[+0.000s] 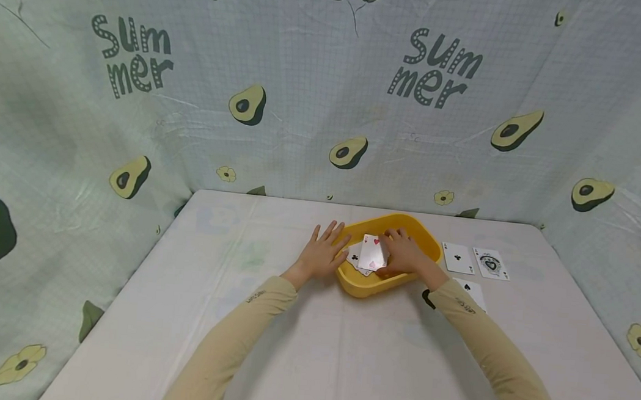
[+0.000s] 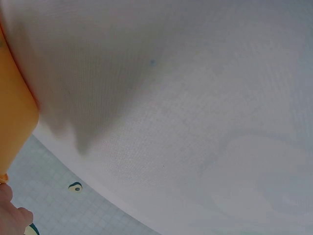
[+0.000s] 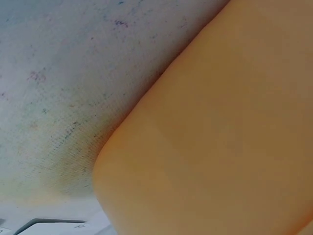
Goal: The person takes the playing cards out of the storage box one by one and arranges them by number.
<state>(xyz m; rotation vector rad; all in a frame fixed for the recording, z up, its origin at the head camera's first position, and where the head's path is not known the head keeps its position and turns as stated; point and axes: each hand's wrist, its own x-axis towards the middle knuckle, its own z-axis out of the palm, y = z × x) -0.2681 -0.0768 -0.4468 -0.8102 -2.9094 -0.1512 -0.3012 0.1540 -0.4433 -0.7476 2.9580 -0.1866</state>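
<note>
A yellow plastic tray (image 1: 361, 289) with rounded corners stands toward the back of the table. In it lie several playing cards (image 1: 354, 251), overlapping, with a red heart card (image 1: 371, 252) on top. My right hand (image 1: 403, 254) reaches over the near right side of the tray and pinches the heart card at its right edge. At the left end of the tray, my left hand (image 1: 323, 253) has its fingers spread, the tips at the rim. In the right wrist view the tray wall (image 3: 205, 147) fills most of the frame and hides the fingers.
Right of the tray, a club card (image 1: 458, 258) and an ornate ace (image 1: 491, 263) lie face up side by side. A spade card (image 1: 472, 291) sits nearer, partly under my right sleeve (image 1: 472, 325). A cloth backdrop (image 1: 306, 70) with avocado prints stands behind the table.
</note>
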